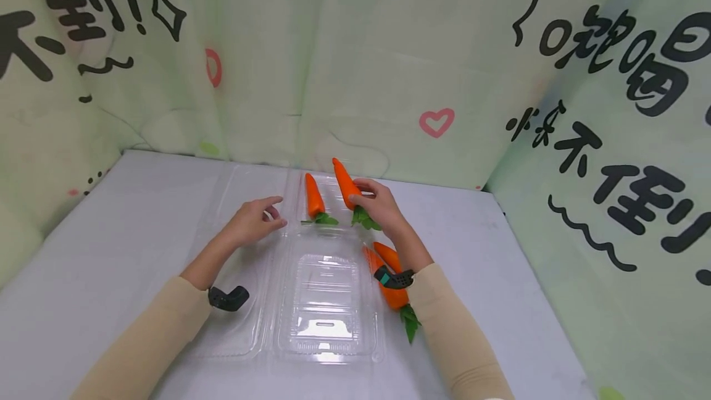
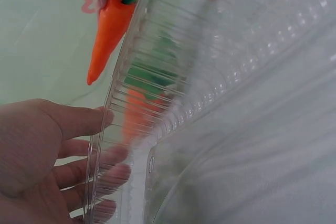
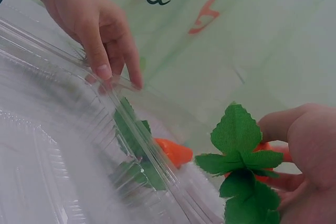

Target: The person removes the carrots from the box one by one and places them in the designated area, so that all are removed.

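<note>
My right hand (image 1: 378,202) pinches an orange toy carrot (image 1: 345,183) near its leafy end, its tip pointing away from me. The carrot is held over the rear section of a clear plastic container (image 1: 283,301). A second carrot (image 1: 313,197) lies in that rear section, leaves toward me. At the container's left side is my left hand (image 1: 252,221), fingers loosely bent at the clear rim. In the left wrist view, some fingertips (image 2: 118,174) show through the plastic wall. The right wrist view shows the green leaves (image 3: 239,153) beside my right hand.
Several more carrots (image 1: 394,297) lie on the white table (image 1: 494,289) right of the container, partly under the right wrist. The clear lid (image 1: 239,335) spreads open to the left. A pale green printed curtain (image 1: 355,66) encloses the table behind and at the sides.
</note>
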The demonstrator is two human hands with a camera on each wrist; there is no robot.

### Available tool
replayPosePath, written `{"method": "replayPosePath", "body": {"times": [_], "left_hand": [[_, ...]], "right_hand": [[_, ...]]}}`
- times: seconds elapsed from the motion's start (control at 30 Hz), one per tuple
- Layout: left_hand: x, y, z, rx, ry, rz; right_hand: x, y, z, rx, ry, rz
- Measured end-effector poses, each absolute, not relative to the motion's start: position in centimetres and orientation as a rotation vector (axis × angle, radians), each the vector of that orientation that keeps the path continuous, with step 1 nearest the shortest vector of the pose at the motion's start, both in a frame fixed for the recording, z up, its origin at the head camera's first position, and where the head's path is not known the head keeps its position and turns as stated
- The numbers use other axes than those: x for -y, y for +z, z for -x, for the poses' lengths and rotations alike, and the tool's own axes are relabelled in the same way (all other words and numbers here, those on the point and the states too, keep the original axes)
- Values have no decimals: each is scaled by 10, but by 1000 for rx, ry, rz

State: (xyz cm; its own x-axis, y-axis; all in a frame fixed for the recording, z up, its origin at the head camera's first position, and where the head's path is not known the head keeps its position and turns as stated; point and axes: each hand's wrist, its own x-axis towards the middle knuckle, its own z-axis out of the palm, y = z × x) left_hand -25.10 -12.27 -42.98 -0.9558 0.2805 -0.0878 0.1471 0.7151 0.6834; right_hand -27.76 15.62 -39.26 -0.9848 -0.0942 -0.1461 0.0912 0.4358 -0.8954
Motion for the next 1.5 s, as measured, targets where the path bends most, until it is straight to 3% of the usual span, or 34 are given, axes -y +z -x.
{"method": "replayPosePath", "body": {"times": [1.5], "left_hand": [[119, -432, 252, -2729, 1036, -308]], "right_hand": [[-189, -400, 272, -2528, -1593, -123]]}}
